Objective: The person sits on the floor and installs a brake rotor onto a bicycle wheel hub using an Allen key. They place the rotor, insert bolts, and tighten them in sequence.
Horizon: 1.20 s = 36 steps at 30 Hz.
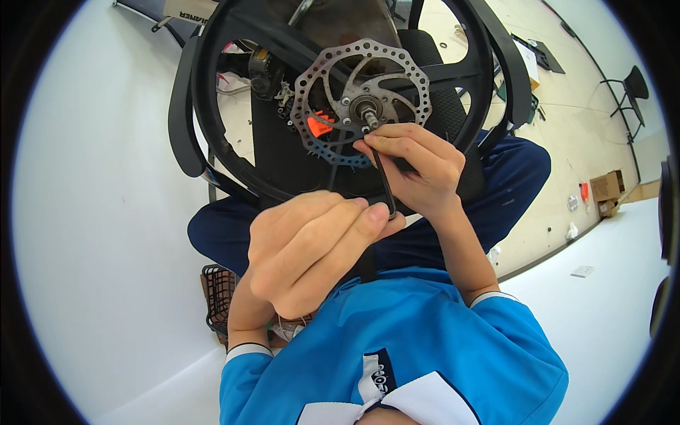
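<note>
A black hex key (383,174) slants between my two hands. My left hand (312,248) is closed, its thumb and fingertips pinching the key's bent end. My right hand (421,166) pinches around the key's other end, close against a bolt near the hub. That bolt sits on a silver brake disc (419,78) with drilled holes, fixed at the middle of a black spoked wheel (453,71). A threaded axle (370,117) stands out from the hub just above my right fingertips. Whether the key's tip is seated in the bolt is hidden by my fingers.
The wheel rests on a black chair (283,159) with armrests (183,113). Through its spokes show an orange piece (320,126), small loose parts (283,95) and a dark mechanical part (263,73). A black basket (218,294) stands low left; a cardboard box (605,186) lies right on the floor.
</note>
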Available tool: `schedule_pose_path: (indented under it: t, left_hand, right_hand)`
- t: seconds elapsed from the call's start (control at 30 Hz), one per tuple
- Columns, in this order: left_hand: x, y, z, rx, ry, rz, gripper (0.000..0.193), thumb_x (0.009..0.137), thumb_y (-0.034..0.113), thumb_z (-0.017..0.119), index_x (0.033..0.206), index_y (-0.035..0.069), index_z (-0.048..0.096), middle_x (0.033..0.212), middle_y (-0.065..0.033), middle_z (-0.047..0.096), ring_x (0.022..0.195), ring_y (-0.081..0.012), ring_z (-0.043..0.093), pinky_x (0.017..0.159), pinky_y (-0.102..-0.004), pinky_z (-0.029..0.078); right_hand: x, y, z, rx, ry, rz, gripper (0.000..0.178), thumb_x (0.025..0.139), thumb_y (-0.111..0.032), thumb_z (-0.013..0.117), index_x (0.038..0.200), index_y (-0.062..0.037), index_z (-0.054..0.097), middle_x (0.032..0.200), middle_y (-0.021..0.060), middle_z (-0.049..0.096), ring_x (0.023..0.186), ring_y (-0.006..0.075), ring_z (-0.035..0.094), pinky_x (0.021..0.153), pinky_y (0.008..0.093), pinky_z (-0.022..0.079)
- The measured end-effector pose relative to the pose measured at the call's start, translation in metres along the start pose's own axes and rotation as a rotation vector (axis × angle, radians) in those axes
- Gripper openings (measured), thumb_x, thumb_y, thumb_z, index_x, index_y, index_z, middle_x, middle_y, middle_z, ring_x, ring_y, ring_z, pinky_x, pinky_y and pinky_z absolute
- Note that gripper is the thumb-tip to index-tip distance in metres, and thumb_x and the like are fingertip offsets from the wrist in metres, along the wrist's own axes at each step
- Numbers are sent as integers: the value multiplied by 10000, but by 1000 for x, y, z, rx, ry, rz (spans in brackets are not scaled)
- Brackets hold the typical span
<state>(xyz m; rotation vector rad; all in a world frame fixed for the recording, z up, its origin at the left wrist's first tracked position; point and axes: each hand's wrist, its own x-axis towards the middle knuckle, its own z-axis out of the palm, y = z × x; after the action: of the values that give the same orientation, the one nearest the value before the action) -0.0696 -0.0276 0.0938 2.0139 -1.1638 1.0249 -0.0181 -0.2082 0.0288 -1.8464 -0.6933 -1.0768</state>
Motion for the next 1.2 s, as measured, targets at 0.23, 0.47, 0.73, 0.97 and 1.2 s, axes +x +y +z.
schedule_pose_path:
  t: [0.23, 0.47, 0.73, 0.97, 1.2]
  left_hand:
    - [-29, 7, 36, -107, 294, -68, 269, 710, -38, 868, 904, -66, 683, 801, -126, 694, 635, -237, 693, 554, -306, 598]
    - [-12, 10, 48, -249, 215, -127, 394, 718, -47, 797, 1089, -40, 665, 934, -139, 700, 815, -285, 702, 724, -329, 582]
    - [-10, -27, 54, -172, 164, 89, 231, 677, -127, 783, 896, -60, 751, 876, -151, 752, 832, -288, 758, 710, -324, 621]
    - [-17, -23, 66, -291, 334, -80, 263, 667, -94, 838, 907, -49, 740, 843, -135, 750, 794, -281, 749, 706, -316, 616]
    - [-10, -30, 59, -240, 162, 43, 268, 686, -91, 805, 948, -62, 756, 894, -163, 761, 860, -297, 759, 789, -343, 627]
  right_hand:
    - [2, -2, 5, 10, 19, -13, 199, 721, 77, 787, 895, -2, 733, 865, 97, 736, 769, 218, 738, 666, 285, 600]
    - [-9, 1, 1, 12, 45, 16, 225, 731, 81, 765, 943, 9, 743, 924, 107, 751, 795, 222, 746, 681, 286, 605]
    - [-9, 1, -2, 24, -28, 13, 278, 719, 54, 774, 994, 19, 752, 955, 128, 755, 816, 238, 751, 698, 290, 609]
    - [-19, 2, 7, -8, 125, 17, 300, 680, -7, 829, 970, 18, 755, 958, 130, 759, 805, 225, 752, 695, 272, 602]
    - [-17, 4, -1, 23, -9, -25, 280, 717, -48, 802, 988, 10, 764, 1008, 144, 761, 827, 246, 744, 680, 304, 587]
